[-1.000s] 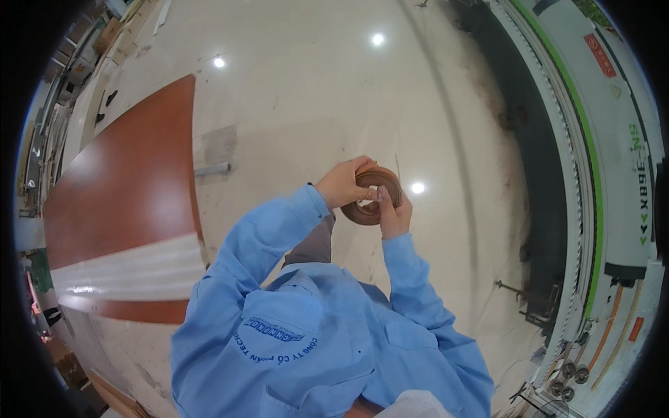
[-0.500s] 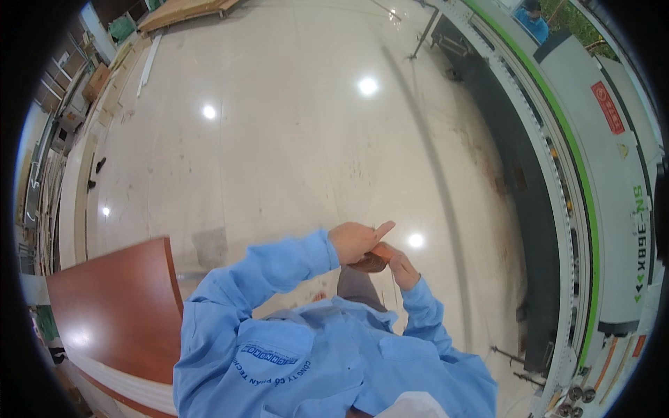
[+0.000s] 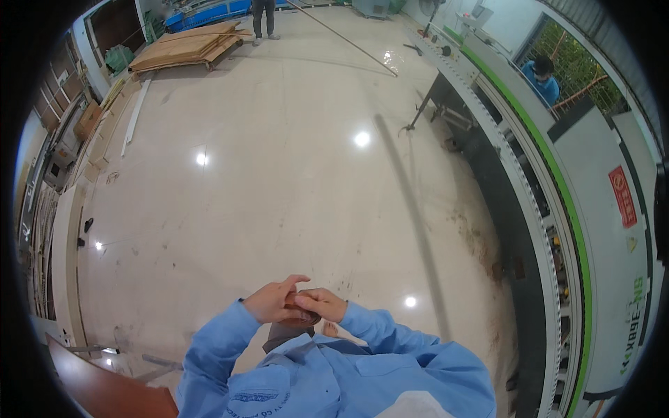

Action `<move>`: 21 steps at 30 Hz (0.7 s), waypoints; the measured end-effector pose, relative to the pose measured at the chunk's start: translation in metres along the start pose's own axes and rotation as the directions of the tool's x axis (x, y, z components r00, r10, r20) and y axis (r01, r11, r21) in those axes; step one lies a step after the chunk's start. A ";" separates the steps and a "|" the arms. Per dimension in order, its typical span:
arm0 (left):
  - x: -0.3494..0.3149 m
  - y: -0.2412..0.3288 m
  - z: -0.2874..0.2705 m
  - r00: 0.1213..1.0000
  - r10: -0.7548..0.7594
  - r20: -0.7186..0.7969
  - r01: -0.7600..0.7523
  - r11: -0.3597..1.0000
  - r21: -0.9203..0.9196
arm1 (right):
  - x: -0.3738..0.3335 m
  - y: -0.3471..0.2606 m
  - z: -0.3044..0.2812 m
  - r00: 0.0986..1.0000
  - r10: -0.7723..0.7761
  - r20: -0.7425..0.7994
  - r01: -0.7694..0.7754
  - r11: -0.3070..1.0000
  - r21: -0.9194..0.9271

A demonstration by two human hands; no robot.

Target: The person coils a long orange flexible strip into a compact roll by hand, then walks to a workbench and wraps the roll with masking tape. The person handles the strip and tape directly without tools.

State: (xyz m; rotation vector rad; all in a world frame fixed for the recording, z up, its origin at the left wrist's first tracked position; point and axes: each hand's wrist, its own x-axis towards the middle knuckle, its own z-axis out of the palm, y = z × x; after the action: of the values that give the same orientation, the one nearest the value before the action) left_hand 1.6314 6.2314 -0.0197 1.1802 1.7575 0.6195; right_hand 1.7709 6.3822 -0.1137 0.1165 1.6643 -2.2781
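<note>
In front of my belly my two hands meet over a brown, roundish, smooth thing point(image 3: 300, 316), its kind too covered to make out. My left hand point(image 3: 272, 301) is closed round its left side, one finger stretched out over the top. From the right, my right hand point(image 3: 327, 304) grips the same thing, with its thumb and bent fingers lying across it. The hands touch or nearly touch and hide much of it. Both sleeves are light blue.
A reddish-brown panel point(image 3: 111, 383) is at lower left. A long machine with a green stripe point(image 3: 557, 181) runs along the right, with a person in blue point(image 3: 541, 78) behind it. Stacked boards point(image 3: 185, 49) lie far left, near another person's legs point(image 3: 263, 19). Timber lines the left side.
The view has tilted up, showing more of the far floor and less of the panel. My hands have drawn together, the right now lying over the brown thing.
</note>
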 end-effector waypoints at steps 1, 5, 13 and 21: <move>0.012 -0.017 -0.028 0.999 0.042 -0.027 -0.045 0.995 -0.090 | 0.032 -0.010 -0.019 0.999 -0.040 0.032 0.041 0.999 -0.035; 0.066 -0.087 -0.123 0.947 0.231 -0.224 -0.311 0.836 -0.452 | 0.136 -0.055 -0.109 1.000 0.013 0.013 -0.014 0.995 0.094; 0.285 -0.112 -0.320 0.970 0.121 -0.213 -0.230 0.750 -0.620 | 0.264 -0.209 -0.281 0.950 -0.030 -0.312 0.147 0.922 0.359; 0.561 -0.098 -0.487 0.917 0.225 -0.331 -0.357 0.831 -0.426 | 0.382 -0.306 -0.497 0.692 -0.402 -0.599 0.515 0.857 0.019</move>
State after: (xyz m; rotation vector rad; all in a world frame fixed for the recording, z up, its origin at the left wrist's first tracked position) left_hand 1.0808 6.7348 -0.0946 1.0489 1.5082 1.3753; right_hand 1.2586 6.8545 -0.0871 0.5451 1.9206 -3.0129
